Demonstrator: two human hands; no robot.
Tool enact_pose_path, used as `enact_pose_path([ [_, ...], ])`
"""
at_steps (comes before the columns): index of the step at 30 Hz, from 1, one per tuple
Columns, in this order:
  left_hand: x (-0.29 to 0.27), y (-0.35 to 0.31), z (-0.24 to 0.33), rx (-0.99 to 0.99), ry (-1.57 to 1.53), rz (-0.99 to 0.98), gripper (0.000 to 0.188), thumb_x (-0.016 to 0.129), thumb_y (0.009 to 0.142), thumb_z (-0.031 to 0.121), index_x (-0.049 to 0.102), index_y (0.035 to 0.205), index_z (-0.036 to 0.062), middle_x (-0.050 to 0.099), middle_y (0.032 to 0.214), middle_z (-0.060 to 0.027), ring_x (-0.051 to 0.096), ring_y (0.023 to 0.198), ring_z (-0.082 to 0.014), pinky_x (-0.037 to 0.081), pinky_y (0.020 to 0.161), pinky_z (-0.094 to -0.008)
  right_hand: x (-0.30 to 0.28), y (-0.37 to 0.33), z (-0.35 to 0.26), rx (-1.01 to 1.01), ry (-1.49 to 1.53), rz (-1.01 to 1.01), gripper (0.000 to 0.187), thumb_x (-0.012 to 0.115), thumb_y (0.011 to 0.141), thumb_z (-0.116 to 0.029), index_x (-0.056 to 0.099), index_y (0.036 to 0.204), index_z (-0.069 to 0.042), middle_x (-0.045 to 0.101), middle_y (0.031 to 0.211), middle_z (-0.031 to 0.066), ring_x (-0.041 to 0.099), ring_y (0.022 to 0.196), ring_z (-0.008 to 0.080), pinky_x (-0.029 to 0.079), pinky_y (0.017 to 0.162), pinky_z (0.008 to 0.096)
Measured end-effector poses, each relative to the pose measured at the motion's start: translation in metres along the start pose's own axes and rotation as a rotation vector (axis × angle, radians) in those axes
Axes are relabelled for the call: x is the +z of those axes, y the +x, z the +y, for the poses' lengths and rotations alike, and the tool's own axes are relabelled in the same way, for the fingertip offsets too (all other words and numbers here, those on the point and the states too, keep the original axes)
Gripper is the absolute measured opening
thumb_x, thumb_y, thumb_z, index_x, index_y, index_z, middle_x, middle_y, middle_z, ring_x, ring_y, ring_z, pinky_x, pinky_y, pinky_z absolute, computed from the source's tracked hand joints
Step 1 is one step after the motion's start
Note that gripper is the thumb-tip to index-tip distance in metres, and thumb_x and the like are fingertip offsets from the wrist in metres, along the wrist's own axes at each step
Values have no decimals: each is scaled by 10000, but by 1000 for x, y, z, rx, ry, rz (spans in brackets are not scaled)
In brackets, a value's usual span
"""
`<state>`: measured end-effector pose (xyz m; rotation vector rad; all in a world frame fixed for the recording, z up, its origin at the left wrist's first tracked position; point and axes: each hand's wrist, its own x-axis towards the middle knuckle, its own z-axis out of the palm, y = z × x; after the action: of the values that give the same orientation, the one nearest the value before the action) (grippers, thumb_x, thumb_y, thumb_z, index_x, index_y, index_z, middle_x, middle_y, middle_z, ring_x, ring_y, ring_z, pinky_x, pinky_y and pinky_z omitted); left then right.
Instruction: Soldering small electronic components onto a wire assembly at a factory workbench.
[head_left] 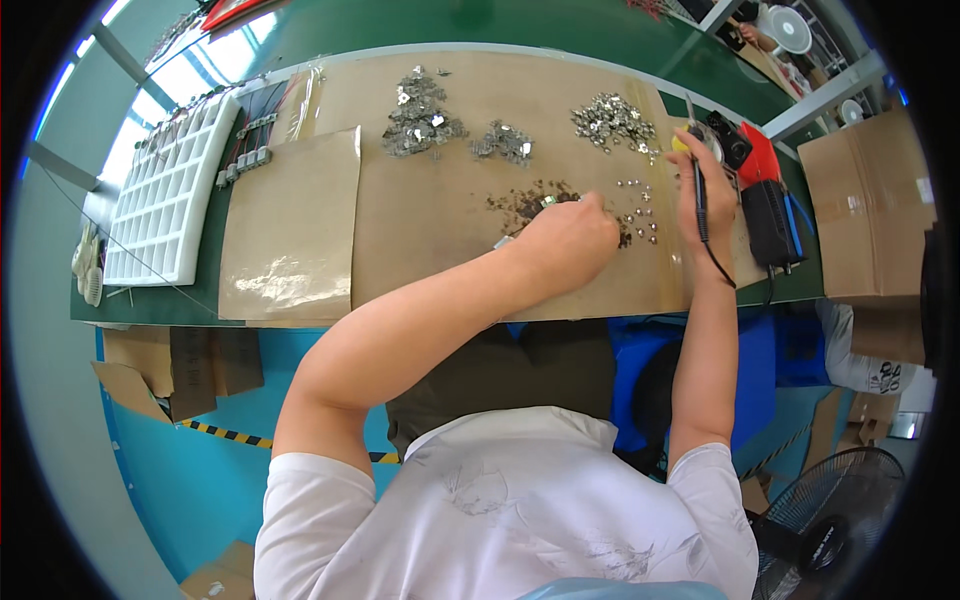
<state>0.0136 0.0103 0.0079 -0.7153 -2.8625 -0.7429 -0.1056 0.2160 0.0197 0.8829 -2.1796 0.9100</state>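
Head view: right grip (705, 185) holds a black pen-shaped tool (701, 208) above the tabletop (480, 25), toward its right end; left grip (570, 240) curls beside small dark parts (522, 206), its hold I cannot tell.

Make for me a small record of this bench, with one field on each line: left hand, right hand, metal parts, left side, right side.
Left hand: over the dark brown speckled patch; its fingertips are hidden
Right hand: grips the black pen-shaped tool with a cable
Metal parts: larger pile of flat silvery pieces, smaller pile of flat silvery pieces, pile of small silvery pieces
Left side: white tray with many compartments, glossy brown rectangular sheet
Right side: black box-shaped device
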Motion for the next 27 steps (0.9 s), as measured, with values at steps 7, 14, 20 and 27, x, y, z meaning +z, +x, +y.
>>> enact_pose_path([
  [7,7,-1,-3,14,3,29,129,635,788,23,656,893,-49,625,961,-245,692,840,-388,589,744,-445,64,47,-55,100,360,-521,363,767,901,-109,663,1248,-90,735,1019,65,687,896,143,556,825,286],
  [14,14,0,-5,56,30,81,131,637,795,66,695,848,-38,651,925,-230,698,818,-340,598,705,-427,109,64,-59,-36,329,-719,383,813,803,-132,674,1157,-89,739,953,102,714,871,252,568,800,357],
  [20,15,0,-5,85,51,113,115,642,798,74,698,827,-22,649,868,-200,690,814,-325,596,689,-419,98,62,-56,198,373,-688,336,657,900,5,676,1225,-79,751,1033,76,704,893,139,584,716,289],
  [27,9,0,-4,67,49,68,131,661,818,88,752,859,3,666,938,-220,727,822,-336,612,689,-403,81,63,-54,454,576,-559,369,683,918,12,671,1270,-97,744,1120,84,725,953,123,532,541,223],
])
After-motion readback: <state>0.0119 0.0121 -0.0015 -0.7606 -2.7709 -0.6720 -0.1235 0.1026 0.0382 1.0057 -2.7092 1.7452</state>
